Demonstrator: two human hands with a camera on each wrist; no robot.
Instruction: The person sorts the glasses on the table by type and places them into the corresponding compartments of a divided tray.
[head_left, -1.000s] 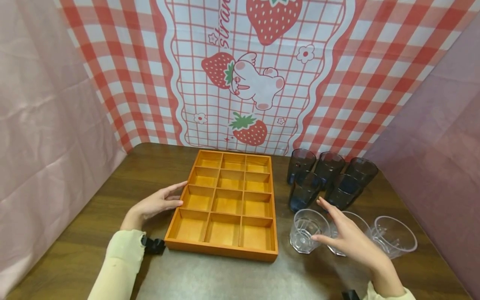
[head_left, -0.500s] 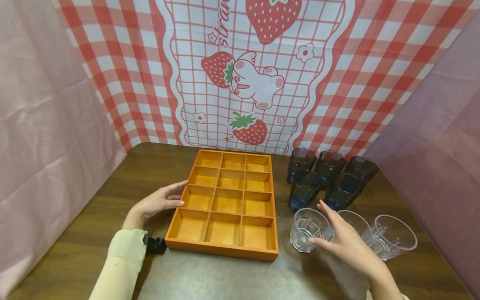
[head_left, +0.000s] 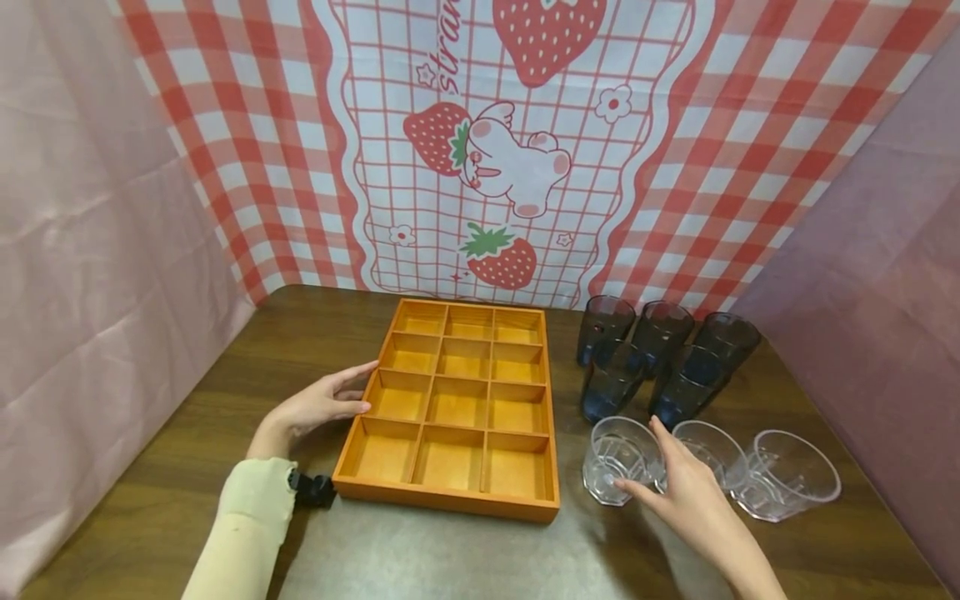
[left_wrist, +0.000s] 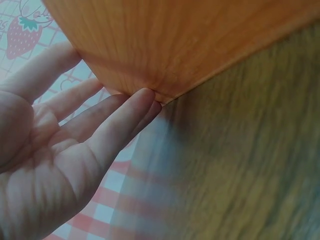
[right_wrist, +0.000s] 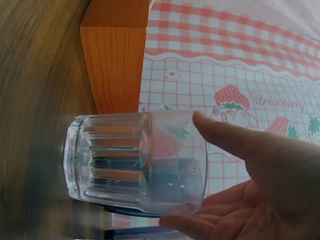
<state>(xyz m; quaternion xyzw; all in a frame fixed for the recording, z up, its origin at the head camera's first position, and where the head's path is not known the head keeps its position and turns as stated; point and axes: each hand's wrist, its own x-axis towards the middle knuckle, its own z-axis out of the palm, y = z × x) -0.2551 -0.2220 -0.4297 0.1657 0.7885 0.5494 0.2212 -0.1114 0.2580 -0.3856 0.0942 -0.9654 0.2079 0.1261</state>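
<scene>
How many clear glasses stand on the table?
3 in a row: a clear glass nearest the tray, a second glass partly behind the right hand, a third glass farthest right.

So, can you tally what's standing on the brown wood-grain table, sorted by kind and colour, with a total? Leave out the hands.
Clear, colourless, faceted tumblers: 3
Dark smoky-blue, see-through tumblers: 5
Orange-brown rectangular wooden compartment tray: 1
Total: 9
</scene>
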